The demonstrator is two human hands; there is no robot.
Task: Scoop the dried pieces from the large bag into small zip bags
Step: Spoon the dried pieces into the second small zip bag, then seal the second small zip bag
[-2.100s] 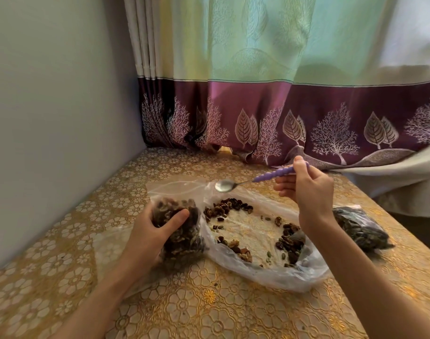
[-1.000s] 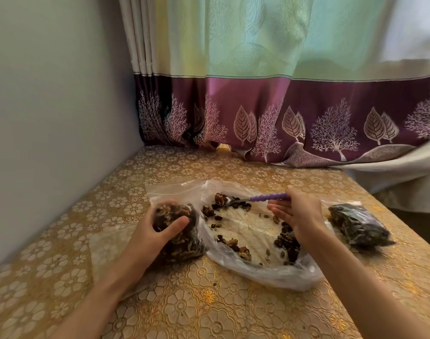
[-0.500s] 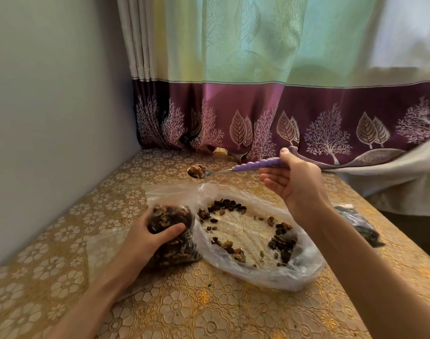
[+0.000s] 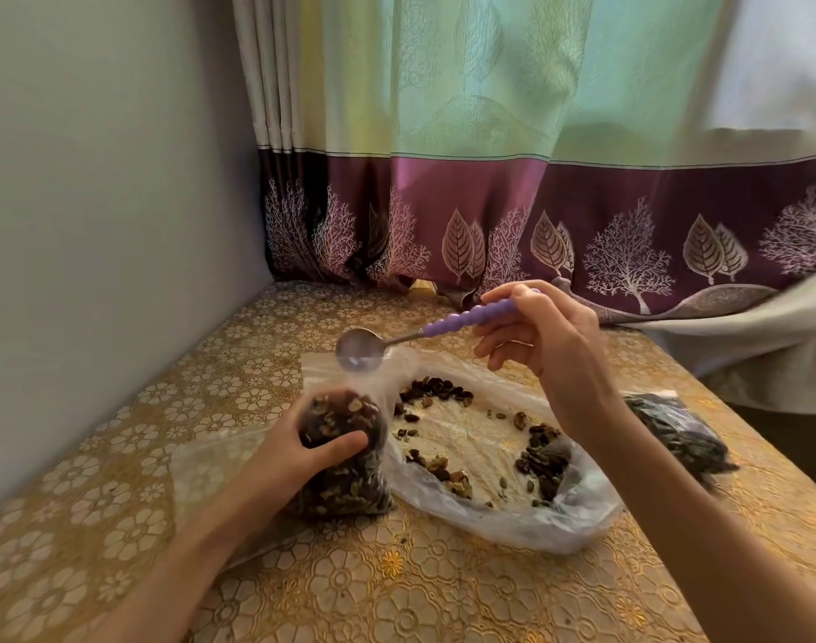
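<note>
The small zip bag (image 4: 345,452), packed with dried pieces, stands on the gold floral tablecloth (image 4: 396,587), touching the left edge of the large clear bag (image 4: 498,461). The left hand (image 4: 294,457) grips it, thumb across its front. Just above its open mouth hangs the bowl of a purple-handled spoon (image 4: 364,349), pinched by the right hand (image 4: 550,345). Right of the large bag lies a filled dark bag (image 4: 675,433). A leaf-print curtain (image 4: 536,215) hangs behind.

On the counter (image 4: 396,591), the small zip bag (image 4: 345,461) stands inside the left hand's fingers (image 4: 336,450), the large bag (image 4: 498,461) lies just right of them, under the right hand's fingers (image 4: 498,345) holding the spoon (image 4: 396,341), and another filled bag (image 4: 675,431) lies farther right.
</note>
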